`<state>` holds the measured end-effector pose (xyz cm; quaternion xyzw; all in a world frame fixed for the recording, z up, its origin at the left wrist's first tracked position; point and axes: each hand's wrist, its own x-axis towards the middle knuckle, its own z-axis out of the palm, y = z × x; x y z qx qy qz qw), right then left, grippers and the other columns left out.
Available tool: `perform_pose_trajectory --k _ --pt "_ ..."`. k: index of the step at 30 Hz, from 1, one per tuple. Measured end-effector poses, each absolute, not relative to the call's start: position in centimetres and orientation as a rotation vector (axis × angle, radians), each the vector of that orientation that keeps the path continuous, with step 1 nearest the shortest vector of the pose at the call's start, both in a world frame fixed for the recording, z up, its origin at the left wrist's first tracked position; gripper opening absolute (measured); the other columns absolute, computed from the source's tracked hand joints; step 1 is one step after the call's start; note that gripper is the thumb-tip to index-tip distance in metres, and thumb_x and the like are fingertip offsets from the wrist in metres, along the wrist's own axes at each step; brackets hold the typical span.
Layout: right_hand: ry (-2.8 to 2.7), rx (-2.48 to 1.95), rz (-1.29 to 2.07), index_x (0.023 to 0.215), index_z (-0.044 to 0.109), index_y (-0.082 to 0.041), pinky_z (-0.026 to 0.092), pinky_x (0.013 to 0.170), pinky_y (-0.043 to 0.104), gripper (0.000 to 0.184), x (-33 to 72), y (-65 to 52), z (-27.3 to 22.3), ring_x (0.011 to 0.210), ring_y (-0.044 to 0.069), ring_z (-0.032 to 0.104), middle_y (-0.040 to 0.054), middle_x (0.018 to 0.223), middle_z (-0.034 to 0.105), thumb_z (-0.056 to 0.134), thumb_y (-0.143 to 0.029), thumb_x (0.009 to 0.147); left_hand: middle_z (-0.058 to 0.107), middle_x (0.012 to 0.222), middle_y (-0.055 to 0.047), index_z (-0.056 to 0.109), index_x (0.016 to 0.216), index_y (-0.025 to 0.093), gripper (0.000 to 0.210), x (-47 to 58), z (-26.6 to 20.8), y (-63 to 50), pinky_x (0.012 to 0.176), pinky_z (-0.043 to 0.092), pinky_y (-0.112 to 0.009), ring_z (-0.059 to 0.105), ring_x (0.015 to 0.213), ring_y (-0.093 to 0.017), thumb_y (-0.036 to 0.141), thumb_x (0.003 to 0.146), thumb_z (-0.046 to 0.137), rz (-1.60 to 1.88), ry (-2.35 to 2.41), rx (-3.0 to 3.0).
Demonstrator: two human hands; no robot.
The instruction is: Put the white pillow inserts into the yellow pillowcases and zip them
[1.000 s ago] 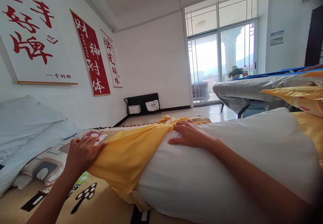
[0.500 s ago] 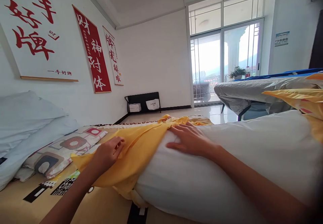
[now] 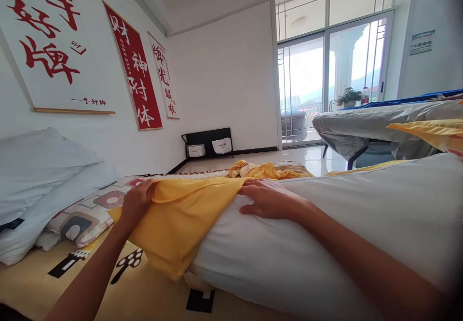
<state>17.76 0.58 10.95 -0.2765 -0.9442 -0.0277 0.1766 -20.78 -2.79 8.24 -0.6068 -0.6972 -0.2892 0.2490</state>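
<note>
A long white pillow lies on the bed, its left end inside a yellow pillowcase. My left hand is closed on the pillowcase's upper left part, lifting the cloth. My right hand grips the pillow's top side by the pillowcase opening. Its thumb presses the near face, and the fingertips are partly hidden at the yellow cloth's edge. Crumpled yellow cloth lies just beyond the hands.
A patterned pillow and stacked white pillows lie on the left of the tan printed bedsheet. Another yellow cloth is at the right. Beyond stand a covered table and a low black rack.
My left hand has moved up and left, closing on the pillowcase and pulling its cloth along. My right hand's fingers have drawn in at the opening, and the view has shifted slightly.
</note>
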Motion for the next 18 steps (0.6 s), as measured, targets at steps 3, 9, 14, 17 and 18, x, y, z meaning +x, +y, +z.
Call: perform_pose_trajectory --k 3,9,14,17,18 --pt "-2.71 -0.693 -0.096 0.124 0.06 -0.027 0.041 0.089 0.035 0.042 17.6 0.0 11.0 0.108 0.026 0.057 0.0064 0.123 0.062 0.06 -0.03 0.083 0.07 0.089 -0.005 0.064 0.095 0.023 0.045 -22.2 9.9 -0.6 0.066 0.036 -0.027 0.06 0.08 -0.022 0.05 0.088 0.029 -0.823 -2.019 -1.746" --pt "-2.743 -0.649 -0.26 0.109 0.066 -0.025 0.041 0.078 0.031 0.025 17.3 -0.8 10.9 0.093 0.022 0.06 0.0051 0.099 0.067 0.057 -0.03 0.086 0.067 0.08 -0.005 0.064 0.087 0.019 0.046 -21.2 11.3 4.9 0.064 0.037 -0.025 0.057 0.075 -0.019 0.051 0.083 0.032 -0.933 -2.028 -1.898" --pt "-2.645 -0.689 -0.337 0.106 0.066 -0.025 0.04 0.078 0.031 0.022 17.8 -0.6 9.9 0.093 0.021 0.059 0.0042 0.097 0.067 0.051 -0.026 0.09 0.069 0.073 -0.004 0.068 0.076 0.018 0.034 -17.5 12.0 6.6 0.06 0.043 -0.026 0.061 0.068 -0.02 0.047 0.071 0.051 -0.901 -2.051 -2.149" --pt "-2.605 -0.773 -0.317 0.109 0.065 -0.027 0.041 0.078 0.032 0.024 18.0 0.0 9.6 0.095 0.022 0.059 0.0044 0.098 0.067 0.051 -0.028 0.091 0.072 0.09 -0.005 0.07 0.089 0.019 0.038 -15.7 12.8 5.0 0.073 0.049 -0.028 0.064 0.083 -0.022 0.048 0.074 0.051 -0.934 -1.989 -2.21" --pt "-2.597 -0.804 -0.302 0.111 0.065 -0.027 0.041 0.078 0.032 0.025 18.0 0.2 9.6 0.097 0.023 0.059 0.0046 0.1 0.067 0.051 -0.029 0.09 0.071 0.099 -0.006 0.069 0.095 0.018 0.041 -15.3 13.1 4.0 0.082 0.048 -0.03 0.063 0.092 -0.022 0.049 0.079 0.045 -0.988 -1.95 -2.165"
